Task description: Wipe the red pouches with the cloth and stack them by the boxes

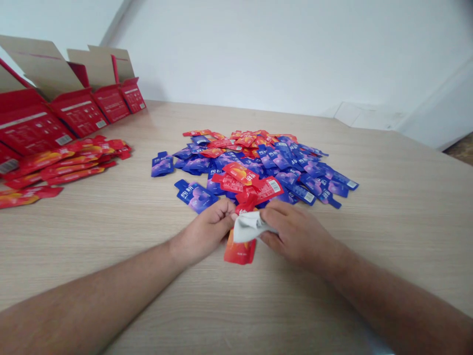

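My left hand (210, 226) is closed on the edge of a red-and-orange sachet (240, 252) with a narrow neck, held a little above the table in front of me. In my right hand (295, 231) is a folded white cloth (247, 228), pinched between thumb and fingers. The cloth lies across the front of the sachet and covers its middle. Just beyond both hands, a pile of blue-purple sachets (199, 197) and red sachets (271, 187) is spread on the table.
Several open red cardboard boxes (79, 116) stand in a row at the left, flaps raised. Before them lies a heap of red sachets (74, 165). A single blue sachet (161, 165) sits left of the pile. A white wall (277, 54) borders the wooden table (388, 222) behind.
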